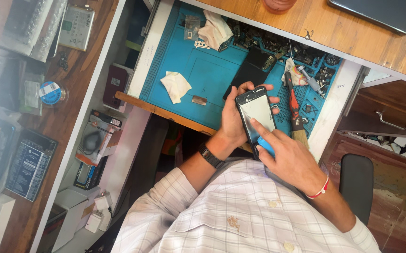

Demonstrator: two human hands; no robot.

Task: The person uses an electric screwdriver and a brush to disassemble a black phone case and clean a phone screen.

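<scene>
A blue work mat (203, 70) lay under white cloths (175, 85), a red-handled brush (295, 110) and a black-framed phone (256, 112); the sleeves (240, 211) were white with a grey check, the wrist thread (321, 189) red.

The phone (257, 112) is partly covered: the left hand (235, 122) wraps its far edge, and the right hand (285, 157) lies over its lower end, so that end cannot be seen. A blue tool (265, 145) shows only as a sliver under the right fingers (262, 128); its shape cannot be told. The small parts (278, 44) along the mat's (207, 70) far side are too small to identify. A pink cup (278, 4) and a dark tablet (381, 11) on the bench (353, 37) are cut off by the top edge. The left margin is blurred. Both forearms vanish behind the shirt (231, 211).
</scene>
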